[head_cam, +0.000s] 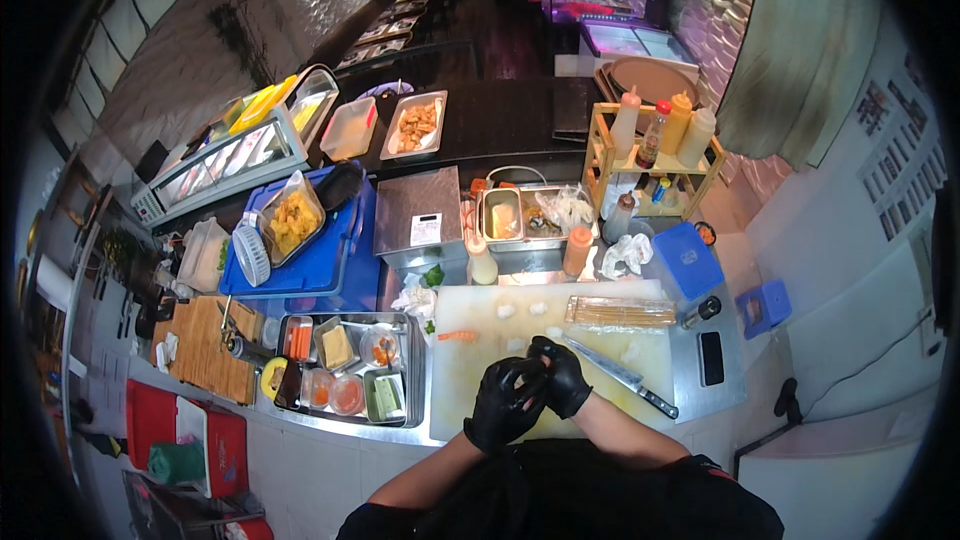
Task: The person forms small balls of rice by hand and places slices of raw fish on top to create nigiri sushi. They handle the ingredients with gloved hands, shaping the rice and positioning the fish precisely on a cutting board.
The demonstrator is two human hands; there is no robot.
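Note:
My left hand (pixel 506 403) and my right hand (pixel 559 376), both in black gloves, meet over the near middle of a white cutting board (pixel 465 390). A small pale piece of food shows between their fingers; its kind is hard to tell. Small white lumps, perhaps rice (pixel 506 311), lie on the board beyond my hands. An orange and white shrimp (pixel 457 335) rests at the board's left. A kitchen knife (pixel 619 375) lies slantwise right of my right hand, its black handle toward the near right. Behind it is a bamboo rolling mat wrapped in plastic film (pixel 621 313).
Left of the board stands a metal tray (pixel 414 382) of ingredient containers, with half an avocado (pixel 274 377) at its edge. Squeeze bottles (pixel 481 261) stand behind the board. At right are a blue container (pixel 686 259), a pepper mill (pixel 701 311) and a phone (pixel 711 358).

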